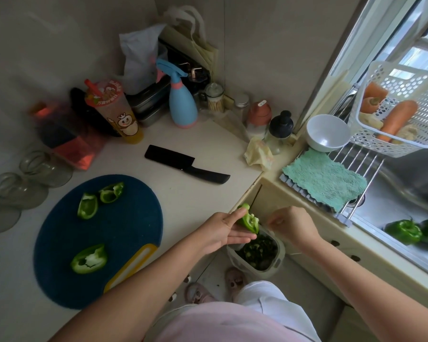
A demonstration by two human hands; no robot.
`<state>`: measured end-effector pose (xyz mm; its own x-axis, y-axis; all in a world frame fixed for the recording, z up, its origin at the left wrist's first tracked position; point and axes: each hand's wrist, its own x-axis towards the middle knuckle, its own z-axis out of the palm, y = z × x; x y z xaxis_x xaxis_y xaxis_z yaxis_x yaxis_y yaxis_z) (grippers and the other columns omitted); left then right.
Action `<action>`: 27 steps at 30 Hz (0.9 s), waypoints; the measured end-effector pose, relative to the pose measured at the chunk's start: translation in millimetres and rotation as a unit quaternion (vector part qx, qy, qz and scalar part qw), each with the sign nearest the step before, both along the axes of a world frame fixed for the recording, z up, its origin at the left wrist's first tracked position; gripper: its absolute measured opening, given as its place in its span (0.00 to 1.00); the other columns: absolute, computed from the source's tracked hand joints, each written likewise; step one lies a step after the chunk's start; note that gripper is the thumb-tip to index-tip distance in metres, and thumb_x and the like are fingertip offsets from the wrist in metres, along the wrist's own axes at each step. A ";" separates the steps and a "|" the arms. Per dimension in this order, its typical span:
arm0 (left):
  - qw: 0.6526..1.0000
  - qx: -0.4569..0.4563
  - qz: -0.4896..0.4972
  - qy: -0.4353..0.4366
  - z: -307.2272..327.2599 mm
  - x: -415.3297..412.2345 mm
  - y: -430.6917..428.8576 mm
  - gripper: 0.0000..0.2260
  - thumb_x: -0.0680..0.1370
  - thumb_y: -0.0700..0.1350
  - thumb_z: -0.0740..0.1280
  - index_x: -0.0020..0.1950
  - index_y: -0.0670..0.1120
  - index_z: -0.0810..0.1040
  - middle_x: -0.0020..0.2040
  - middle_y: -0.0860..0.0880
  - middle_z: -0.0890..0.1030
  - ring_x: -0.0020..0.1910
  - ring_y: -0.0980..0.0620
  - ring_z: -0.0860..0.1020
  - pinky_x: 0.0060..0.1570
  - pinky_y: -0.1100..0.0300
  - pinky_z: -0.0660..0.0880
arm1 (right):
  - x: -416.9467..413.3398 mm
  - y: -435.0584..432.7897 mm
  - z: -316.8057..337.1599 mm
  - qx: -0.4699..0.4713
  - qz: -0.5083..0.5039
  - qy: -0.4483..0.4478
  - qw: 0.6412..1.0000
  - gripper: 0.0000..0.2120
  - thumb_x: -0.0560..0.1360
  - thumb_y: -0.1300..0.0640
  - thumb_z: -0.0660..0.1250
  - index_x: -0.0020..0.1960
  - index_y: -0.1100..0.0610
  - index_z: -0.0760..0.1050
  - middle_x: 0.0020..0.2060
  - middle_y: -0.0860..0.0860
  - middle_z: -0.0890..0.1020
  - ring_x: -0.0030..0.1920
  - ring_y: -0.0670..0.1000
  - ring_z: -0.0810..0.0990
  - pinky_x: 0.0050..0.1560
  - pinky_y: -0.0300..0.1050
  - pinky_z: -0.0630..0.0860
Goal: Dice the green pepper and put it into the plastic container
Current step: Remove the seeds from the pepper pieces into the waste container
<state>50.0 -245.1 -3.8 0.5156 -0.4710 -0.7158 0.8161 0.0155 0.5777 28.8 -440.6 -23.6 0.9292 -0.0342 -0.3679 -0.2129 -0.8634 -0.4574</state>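
My left grip (pixel 223 230) pinches a pepper piece (pixel 249 222) between thumb and flat fingers. It is held just off the edge of the worktop (pixel 208 154), above a bin (pixel 281 249) on the floor that holds dark green scraps. My right grip (pixel 293 224) is just beside the piece with its fingertips drawn together; I cannot tell whether they hold anything. Three more cut pieces (pixel 87 206) lie on the blue cutting board (pixel 124 230), two close together at its far side and one nearer me. The black knife (pixel 185 165) lies on the worktop beyond the board. Two whole green peppers (pixel 403 230) sit in the sink (pixel 393 193).
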 end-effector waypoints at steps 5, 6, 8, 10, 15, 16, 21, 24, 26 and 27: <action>1.000 0.000 -0.019 0.002 -0.8 3.8 2.0 0.17 0.76 0.53 0.64 0.54 0.39 0.75 0.48 0.39 0.82 0.45 0.46 0.83 0.46 0.59 0.80 | 8.4 4.4 13.6 0.085 0.014 0.043 0.995 0.13 0.75 0.65 0.63 0.48 0.52 0.83 0.45 0.42 0.83 0.47 0.42 0.81 0.48 0.35 0.76; 1.000 -0.004 -0.029 -0.001 -0.3 4.4 2.5 0.17 0.76 0.53 0.64 0.54 0.39 0.75 0.48 0.39 0.82 0.46 0.46 0.83 0.47 0.58 0.80 | 8.5 5.6 20.1 0.147 0.012 0.050 0.988 0.11 0.76 0.63 0.65 0.51 0.49 0.81 0.47 0.41 0.82 0.47 0.40 0.80 0.49 0.32 0.75; 0.998 -0.014 -0.053 -0.010 0.7 4.5 3.0 0.18 0.76 0.52 0.63 0.55 0.39 0.74 0.50 0.39 0.81 0.47 0.46 0.83 0.50 0.58 0.79 | 9.3 9.7 35.3 0.257 0.014 0.062 0.964 0.11 0.75 0.59 0.69 0.49 0.43 0.79 0.47 0.41 0.83 0.47 0.40 0.81 0.50 0.33 0.76; 0.997 -0.026 -0.073 -0.019 2.4 4.1 2.9 0.17 0.76 0.52 0.63 0.56 0.40 0.74 0.52 0.39 0.81 0.49 0.46 0.82 0.52 0.58 0.79 | 10.6 12.9 42.5 0.261 0.039 0.054 0.963 0.11 0.73 0.57 0.72 0.44 0.39 0.78 0.43 0.44 0.83 0.41 0.39 0.79 0.44 0.32 0.75; 0.996 -0.050 -0.072 -0.025 6.0 5.4 3.4 0.21 0.70 0.54 0.65 0.56 0.40 0.75 0.49 0.41 0.82 0.47 0.46 0.83 0.48 0.60 0.79 | 17.2 16.8 44.1 0.219 0.076 0.049 0.972 0.07 0.69 0.59 0.75 0.44 0.51 0.82 0.36 0.46 0.83 0.35 0.38 0.79 0.37 0.33 0.75; 0.996 -0.050 -0.073 -0.028 6.2 5.7 4.0 0.22 0.70 0.54 0.64 0.56 0.39 0.75 0.48 0.41 0.83 0.46 0.46 0.83 0.46 0.61 0.79 | 18.1 16.8 45.2 0.235 0.058 0.061 0.968 0.08 0.68 0.61 0.76 0.45 0.53 0.82 0.37 0.48 0.84 0.36 0.40 0.81 0.39 0.34 0.77; 0.995 -0.046 -0.072 -0.060 9.8 7.8 3.8 0.22 0.71 0.56 0.63 0.55 0.39 0.76 0.44 0.42 0.84 0.44 0.45 0.83 0.42 0.61 0.80 | 18.8 23.7 46.9 0.253 -0.016 0.066 0.965 0.08 0.64 0.62 0.75 0.41 0.54 0.81 0.38 0.53 0.84 0.36 0.45 0.80 0.42 0.42 0.79; 0.993 -0.033 -0.075 -0.086 13.4 7.9 4.2 0.18 0.75 0.54 0.62 0.53 0.41 0.77 0.43 0.43 0.83 0.42 0.46 0.83 0.41 0.62 0.80 | 17.5 25.8 48.8 0.275 -0.031 0.076 0.958 0.07 0.64 0.63 0.75 0.42 0.56 0.82 0.37 0.54 0.84 0.35 0.45 0.79 0.43 0.45 0.79; 0.991 -0.022 -0.090 -0.100 15.6 8.1 5.8 0.15 0.78 0.52 0.60 0.51 0.41 0.77 0.43 0.42 0.83 0.41 0.46 0.83 0.41 0.62 0.80 | 17.0 26.1 50.4 0.285 -0.028 0.086 0.954 0.07 0.64 0.64 0.74 0.42 0.57 0.82 0.38 0.55 0.84 0.36 0.48 0.81 0.46 0.50 0.80; 0.989 -0.017 -0.097 -0.108 16.4 8.1 6.4 0.15 0.78 0.52 0.60 0.51 0.40 0.77 0.43 0.42 0.83 0.41 0.46 0.83 0.41 0.62 0.80 | 16.9 26.6 51.6 0.286 -0.025 0.089 0.954 0.07 0.64 0.64 0.74 0.41 0.57 0.82 0.38 0.55 0.85 0.36 0.49 0.81 0.46 0.51 0.80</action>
